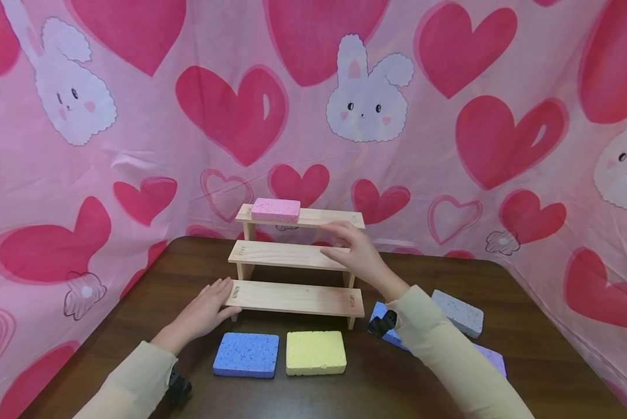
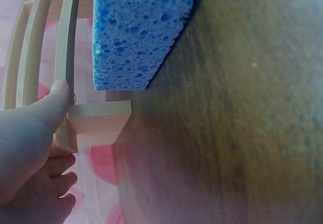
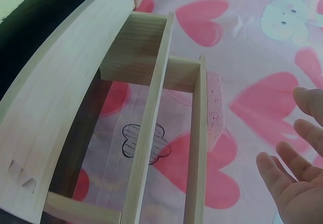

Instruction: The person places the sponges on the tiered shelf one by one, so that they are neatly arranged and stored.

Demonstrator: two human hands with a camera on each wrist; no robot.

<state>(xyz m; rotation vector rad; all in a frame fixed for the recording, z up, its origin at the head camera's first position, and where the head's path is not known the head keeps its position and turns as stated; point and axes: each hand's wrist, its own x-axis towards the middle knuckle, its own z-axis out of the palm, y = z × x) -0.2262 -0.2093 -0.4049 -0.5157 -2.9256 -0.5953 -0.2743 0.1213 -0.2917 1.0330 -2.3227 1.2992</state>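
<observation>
A three-step wooden shelf stand (image 1: 295, 298) stands on the brown table. My left hand (image 1: 202, 309) grips the left end of its lowest step; in the left wrist view the thumb (image 2: 56, 100) presses the step's front edge and the fingers (image 2: 61, 183) lie round the end. My right hand (image 1: 359, 256) hovers over the stand's right side with nothing in it, its fingers (image 3: 298, 163) spread loosely. On the top step, toward the left, rests a pink sponge (image 1: 275, 210). In front of the stand lie a blue sponge (image 1: 246, 355) and a yellow sponge (image 1: 316, 352) side by side.
Right of the stand, a second blue sponge (image 1: 380, 312), a grey sponge (image 1: 457, 313) and a purple sponge (image 1: 491, 358) lie on the table (image 1: 271, 398), partly behind my right sleeve. A pink cloth (image 1: 313, 151) with hearts and rabbits hangs around the table.
</observation>
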